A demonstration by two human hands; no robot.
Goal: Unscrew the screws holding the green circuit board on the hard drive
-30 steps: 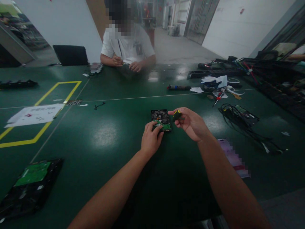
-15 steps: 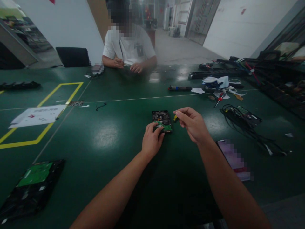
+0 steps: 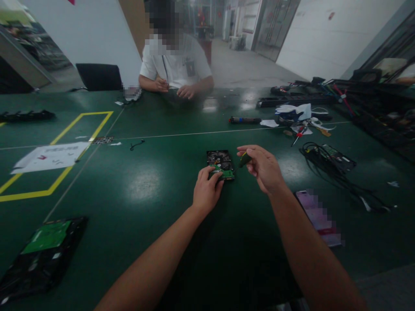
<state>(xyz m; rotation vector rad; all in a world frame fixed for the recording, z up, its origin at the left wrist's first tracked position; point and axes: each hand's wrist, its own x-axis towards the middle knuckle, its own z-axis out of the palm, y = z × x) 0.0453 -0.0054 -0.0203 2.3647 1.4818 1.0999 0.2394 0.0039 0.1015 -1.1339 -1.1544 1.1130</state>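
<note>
A small hard drive [image 3: 219, 161] with a green circuit board lies on the green table [image 3: 145, 181] in front of me. My left hand [image 3: 206, 190] rests on its near edge, fingers curled over the green board. My right hand [image 3: 263, 167] hovers just right of the drive, pinched on a yellow-and-black screwdriver [image 3: 244, 159] whose tip points toward the drive.
Another hard drive [image 3: 42, 250] lies at the near left. A phone [image 3: 319, 218] sits by my right forearm, cables and a black unit [image 3: 333, 160] beyond it. A paper [image 3: 48, 155] lies in a yellow-taped box. A person in white [image 3: 177, 65] sits opposite; tools and clutter [image 3: 298, 116] at far right.
My right hand turned the screwdriver slightly in its fingers and stayed beside the drive. The left hand kept its hold on the drive's near edge.
</note>
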